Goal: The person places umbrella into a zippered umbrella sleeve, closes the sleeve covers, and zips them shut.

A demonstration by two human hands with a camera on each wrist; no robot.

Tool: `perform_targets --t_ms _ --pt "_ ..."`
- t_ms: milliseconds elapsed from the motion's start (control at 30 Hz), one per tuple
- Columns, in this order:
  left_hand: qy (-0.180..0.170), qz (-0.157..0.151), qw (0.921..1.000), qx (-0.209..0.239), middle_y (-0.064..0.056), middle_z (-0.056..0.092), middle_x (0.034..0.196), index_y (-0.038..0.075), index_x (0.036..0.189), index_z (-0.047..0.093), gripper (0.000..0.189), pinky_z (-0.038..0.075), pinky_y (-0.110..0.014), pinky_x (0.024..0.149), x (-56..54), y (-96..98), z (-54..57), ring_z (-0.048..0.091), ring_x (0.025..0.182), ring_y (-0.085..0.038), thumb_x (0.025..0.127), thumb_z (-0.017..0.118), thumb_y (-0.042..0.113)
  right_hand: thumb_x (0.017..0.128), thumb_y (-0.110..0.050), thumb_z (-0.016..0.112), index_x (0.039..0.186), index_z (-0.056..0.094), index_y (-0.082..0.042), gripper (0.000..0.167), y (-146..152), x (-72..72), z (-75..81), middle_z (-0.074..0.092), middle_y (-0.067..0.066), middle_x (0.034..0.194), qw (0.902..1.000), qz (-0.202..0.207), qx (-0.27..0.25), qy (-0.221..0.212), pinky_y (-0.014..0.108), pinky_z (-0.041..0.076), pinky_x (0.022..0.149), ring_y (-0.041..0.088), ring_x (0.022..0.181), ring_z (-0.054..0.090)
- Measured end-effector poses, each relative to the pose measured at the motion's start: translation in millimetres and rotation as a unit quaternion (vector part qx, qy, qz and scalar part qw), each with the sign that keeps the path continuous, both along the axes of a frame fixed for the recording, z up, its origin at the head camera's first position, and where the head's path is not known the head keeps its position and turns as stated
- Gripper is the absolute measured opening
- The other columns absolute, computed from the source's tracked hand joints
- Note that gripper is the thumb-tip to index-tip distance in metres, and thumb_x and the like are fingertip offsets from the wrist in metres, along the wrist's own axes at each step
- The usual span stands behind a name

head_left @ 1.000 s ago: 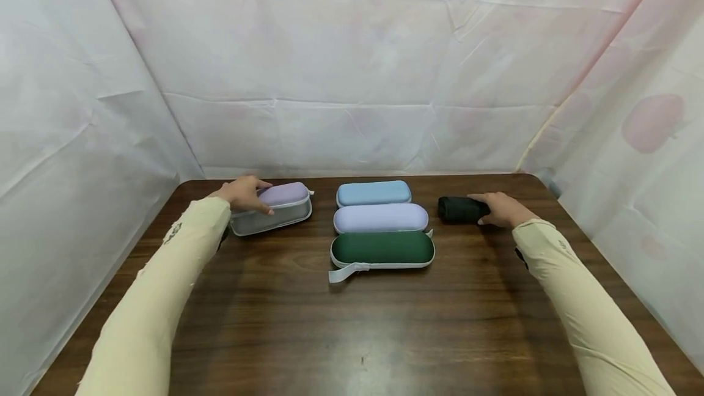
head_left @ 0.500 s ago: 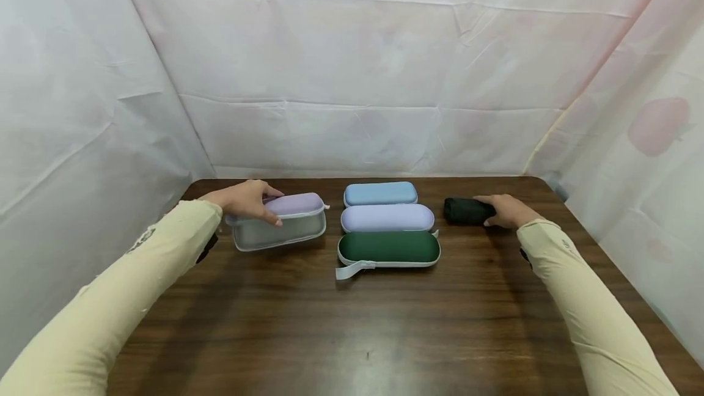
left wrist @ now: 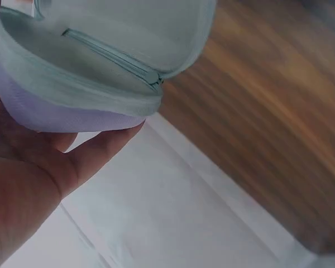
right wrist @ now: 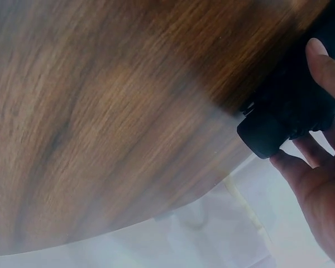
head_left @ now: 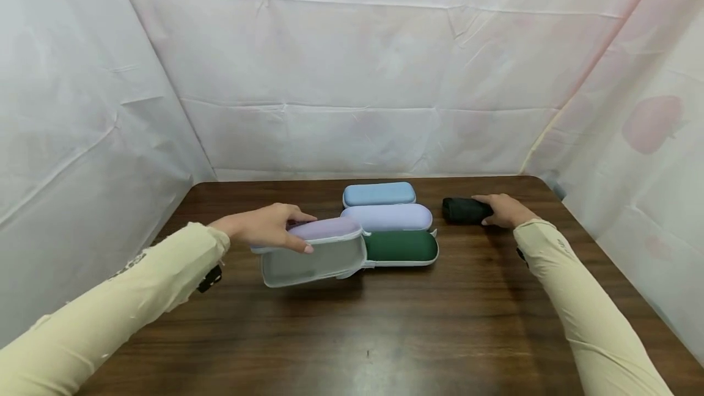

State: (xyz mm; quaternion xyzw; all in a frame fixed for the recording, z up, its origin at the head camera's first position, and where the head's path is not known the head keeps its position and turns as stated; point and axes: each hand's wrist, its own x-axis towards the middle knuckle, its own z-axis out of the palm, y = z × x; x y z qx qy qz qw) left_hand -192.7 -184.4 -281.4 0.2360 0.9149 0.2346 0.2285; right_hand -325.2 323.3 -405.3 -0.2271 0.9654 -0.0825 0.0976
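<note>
My left hand [head_left: 269,225] holds a purple glasses case [head_left: 332,228] from above, gripping its rounded shell between thumb and fingers. The case hangs unzipped over the table, and its pale grey lower half droops. In the left wrist view the case [left wrist: 72,106] shows its grey inside and zip. It hides the left end of a dark green glasses case [head_left: 404,246]. On the right, my right hand [head_left: 508,210] grips one end of a black folded umbrella [head_left: 461,210] lying on the table. The right wrist view shows the umbrella's stubby end [right wrist: 262,134] and the thumb across it.
Behind the green case lie a lavender glasses case [head_left: 387,217] and a light blue one [head_left: 379,193], in a column. The brown wooden table [head_left: 412,329] ends at a pale cloth wall [head_left: 352,78] at the back and sides.
My left hand has lifted the purple case off the table and brought it right and nearer, in front of the green case's left end. It gapes wider. The right hand stays on the umbrella.
</note>
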Motion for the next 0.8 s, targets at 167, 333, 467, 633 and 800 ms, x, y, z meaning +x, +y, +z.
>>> perform_targets --t_ms 167,333,467,633,800 --pt "-0.038 -0.009 0.9985 0.038 -0.004 0.051 0.127 0.012 0.140 0.049 0.069 0.045 -0.035 0.085 6.0 25.8 -8.8 0.052 0.103 -0.016 0.083 0.071 0.045 0.082 -0.006 0.074 0.140 0.040 0.008 0.068 -2 -1.6 -3.4 0.043 0.039 0.131 1.0000 0.008 -0.001 0.001 0.060 0.039 0.091 0.056 0.115 0.043" --pt "-0.084 -0.037 0.9943 0.053 0.001 0.054 0.127 0.011 0.140 0.048 0.066 0.044 -0.033 0.088 8.2 53.8 -21.4 0.053 0.105 -0.009 0.086 0.068 0.042 0.081 -0.007 0.074 0.139 0.041 0.008 0.069 -3 -2.7 -8.7 0.045 0.038 0.129 0.9998 0.013 0.008 0.009 0.059 0.040 0.090 0.055 0.114 0.044" --pt "-0.116 -0.059 0.9895 0.061 0.008 0.058 0.121 0.011 0.140 0.049 0.062 0.044 -0.030 0.089 9.0 73.5 -34.8 0.055 0.103 -0.004 0.088 0.066 0.042 0.081 -0.008 0.075 0.139 0.041 0.008 0.069 -4 -2.7 -9.5 0.046 0.037 0.129 0.9997 0.016 0.010 0.018 0.059 0.041 0.089 0.054 0.113 0.046" --pt "-0.112 -0.100 0.9871 0.056 0.012 0.060 0.116 0.013 0.137 0.052 0.059 0.044 -0.026 0.087 7.9 95.5 -46.3 0.056 0.099 -0.001 0.089 0.062 0.045 0.082 -0.008 0.074 0.140 0.041 0.007 0.068 -7 -1.8 -9.4 0.045 0.037 0.130 0.9997 0.010 0.012 0.021 0.059 0.040 0.090 0.054 0.114 0.046" --pt "-0.116 -0.110 0.9860 0.047 0.010 0.060 0.119 0.011 0.136 0.054 0.059 0.043 -0.023 0.087 6.0 109.3 -56.5 0.054 0.101 0.001 0.089 0.062 0.046 0.084 -0.008 0.072 0.141 0.040 0.006 0.066 -11 1.2 -8.6 0.044 0.035 0.133 0.9996 -0.001 0.016 0.024 0.061 0.038 0.092 0.053 0.116 0.044"
